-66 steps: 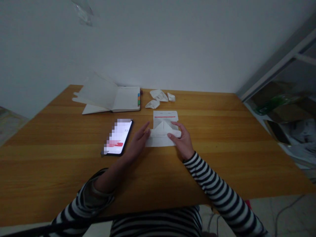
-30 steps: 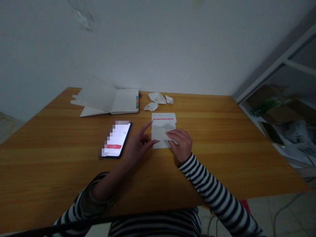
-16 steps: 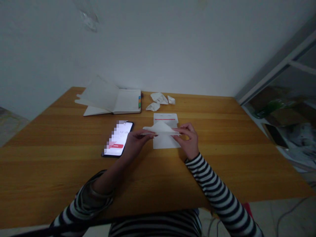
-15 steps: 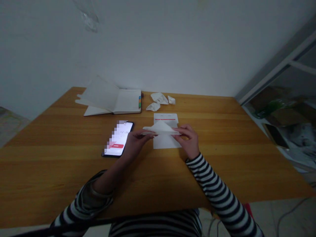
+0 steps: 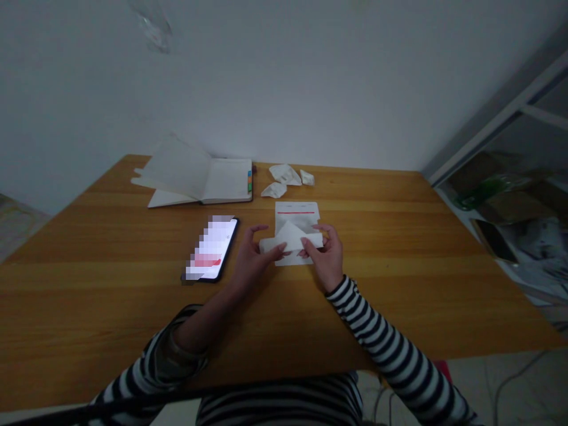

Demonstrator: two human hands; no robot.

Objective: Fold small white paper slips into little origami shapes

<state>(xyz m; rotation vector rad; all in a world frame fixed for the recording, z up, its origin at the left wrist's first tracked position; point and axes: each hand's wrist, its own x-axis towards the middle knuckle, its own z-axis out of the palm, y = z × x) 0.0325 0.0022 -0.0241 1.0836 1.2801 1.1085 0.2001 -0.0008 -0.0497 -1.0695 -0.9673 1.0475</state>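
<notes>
A folded white paper shape (image 5: 291,238) with a pointed top is held just above the wooden table (image 5: 110,284). My left hand (image 5: 249,260) pinches its left end with thumb and fingers. My right hand (image 5: 327,256) pinches its right end, fingers closed on the fold. Under the shape lies a flat white sheet with a red line (image 5: 296,212). Both of my sleeves are striped black and white.
A lit phone (image 5: 210,248) lies left of my left hand. An open notebook (image 5: 195,176) rests at the table's far edge, with crumpled paper scraps (image 5: 284,177) beside it. Shelving with cluttered items (image 5: 510,201) stands at the right.
The folded shape was pressed flat on the sheet, then lifted and held wide between both hands. Now my hands have come closer together and lower, still holding it.
</notes>
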